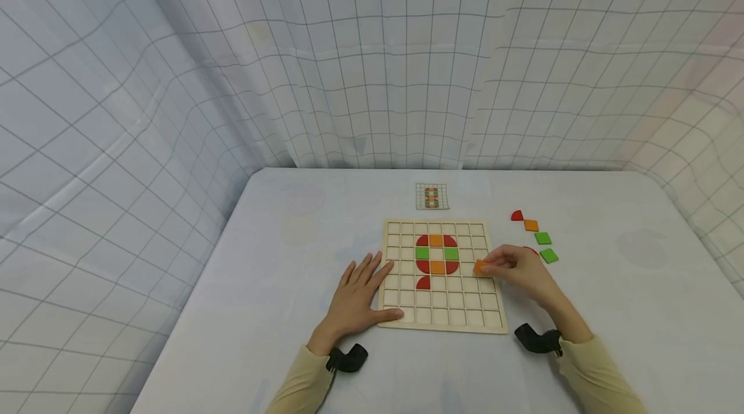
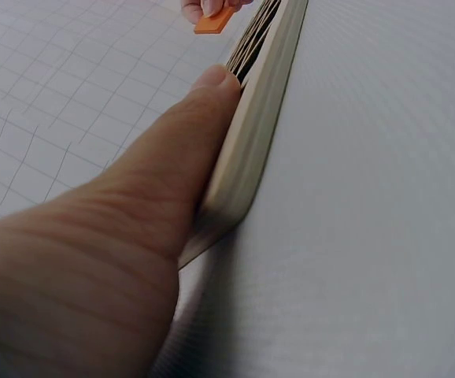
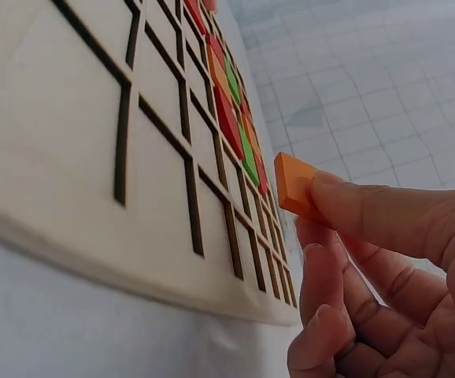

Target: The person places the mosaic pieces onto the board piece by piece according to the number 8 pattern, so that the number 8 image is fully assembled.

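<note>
A wooden grid board (image 1: pixel 440 317) lies flat on the white table, with red quarter-round, orange square and green square tiles set in its middle cells. One red quarter-round tile (image 1: pixel 423 283) sits alone in the row below that group. My left hand (image 1: pixel 353 303) rests spread at the board's left edge, its thumb lying over the front left corner. Between thumb and fingertips my right hand (image 1: pixel 523 270) pinches an orange square tile (image 3: pixel 297 183), held above the board's right side. The same orange tile (image 2: pixel 212 22) shows at the top of the left wrist view.
Loose tiles lie right of the board: a red quarter-round (image 1: pixel 516 215), an orange square (image 1: pixel 531 225), green squares (image 1: pixel 549 256) and another red piece partly hidden by the right hand. Behind the board lies a small pattern card (image 1: pixel 432 196). Checked cloth (image 1: pixel 383 78) hangs around the table.
</note>
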The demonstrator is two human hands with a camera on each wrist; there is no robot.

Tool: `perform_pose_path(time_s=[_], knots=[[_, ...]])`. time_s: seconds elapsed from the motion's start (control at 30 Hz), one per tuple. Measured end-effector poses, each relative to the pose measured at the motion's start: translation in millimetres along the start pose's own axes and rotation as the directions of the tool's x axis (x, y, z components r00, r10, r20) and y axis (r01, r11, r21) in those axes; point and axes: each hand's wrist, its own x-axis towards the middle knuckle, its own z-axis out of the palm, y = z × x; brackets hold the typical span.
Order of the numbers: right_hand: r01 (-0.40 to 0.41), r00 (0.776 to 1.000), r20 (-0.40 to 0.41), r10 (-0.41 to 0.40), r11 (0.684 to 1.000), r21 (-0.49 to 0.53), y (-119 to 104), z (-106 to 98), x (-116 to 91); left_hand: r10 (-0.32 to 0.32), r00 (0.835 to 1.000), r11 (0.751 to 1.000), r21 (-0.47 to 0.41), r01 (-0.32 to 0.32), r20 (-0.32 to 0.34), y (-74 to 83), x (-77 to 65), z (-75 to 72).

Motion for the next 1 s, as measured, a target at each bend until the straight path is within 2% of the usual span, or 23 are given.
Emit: perform_pose_path(time_s=[0.17,0.4,0.57,1.0], knots=[[0.034,0.997,0.070,-0.036,0.999,0.021,-11,13,9,0.008,1.000,1.000,-0.001,-0.008,-0.013,-0.1,1.4,-0.5],[0.086,0.990,0.120,-0.080,0.995,-0.048,-24,32,19,0.042,0.998,0.999,-0.001,-0.042,-0.053,0.3,2.4,-1.3],[0.136,0.979,0.162,-0.127,0.990,-0.047,-28,43,23,0.043,0.998,0.999,0.000,-0.043,-0.053,0.5,2.3,-1.2],[0.162,0.973,0.178,-0.144,0.982,-0.092,-29,58,25,0.014,1.000,1.000,-0.004,-0.014,-0.017,1.4,1.5,-0.6]])
